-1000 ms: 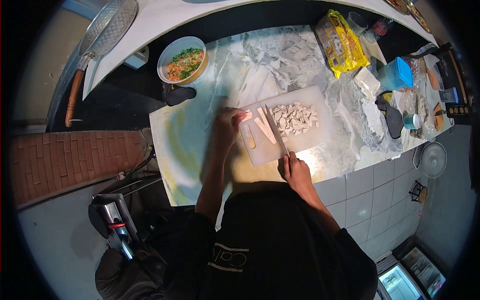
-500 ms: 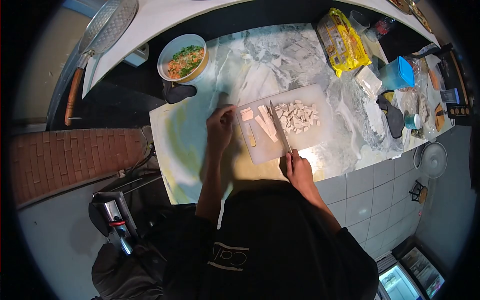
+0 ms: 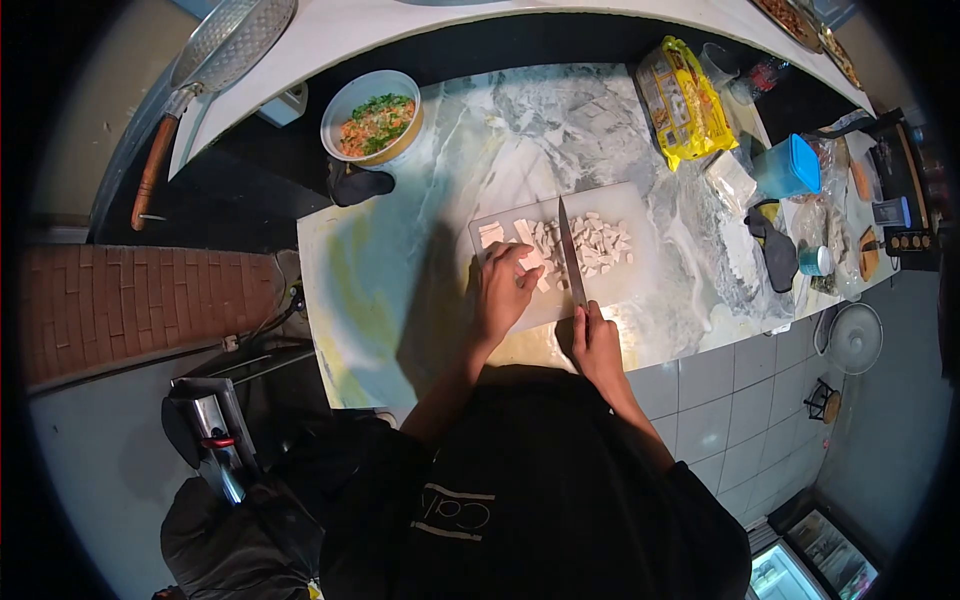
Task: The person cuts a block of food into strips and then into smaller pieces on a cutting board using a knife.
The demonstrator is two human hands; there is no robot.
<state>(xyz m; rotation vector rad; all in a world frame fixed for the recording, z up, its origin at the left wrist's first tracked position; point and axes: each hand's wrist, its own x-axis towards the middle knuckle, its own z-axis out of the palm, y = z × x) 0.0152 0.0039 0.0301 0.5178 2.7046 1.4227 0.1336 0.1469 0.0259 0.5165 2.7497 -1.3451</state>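
- Reaching over the cutting board (image 3: 606,285), the left hand (image 3: 503,292) now has its fingers at the pale strips (image 3: 531,262); half a second ago it was off the board's edge.
- Thumb and forefinger stand a little apart over the strips; whether they press on them cannot be told.
- The right hand (image 3: 598,345) is wrapped round the handle of the knife (image 3: 572,250), as before.
- The blade has shifted away from the left hand: earlier it lay along the strips' edge, now it crosses the chopped pieces (image 3: 605,243), with some bits on either side.
- Hidden beneath the left hand is the board's handle slot, visible earlier; the hand also covers part of the strips.
- Just beyond the left fingertips lie short flat slices (image 3: 491,233), near the board's edge.
- Well beyond the left hand, a round bowl (image 3: 329,125) holds a crumbly orange and green mix, with a dark cloth (image 3: 360,186) beside it.
- Well beyond the knife's tip sits a crinkled, glossy yellow bag (image 3: 690,105); off to the right hand's far side, a blue-lidded tub (image 3: 788,168).
- Smooth, whitish and see-through-looking, the board rests on the grey-veined marbled counter (image 3: 480,110).
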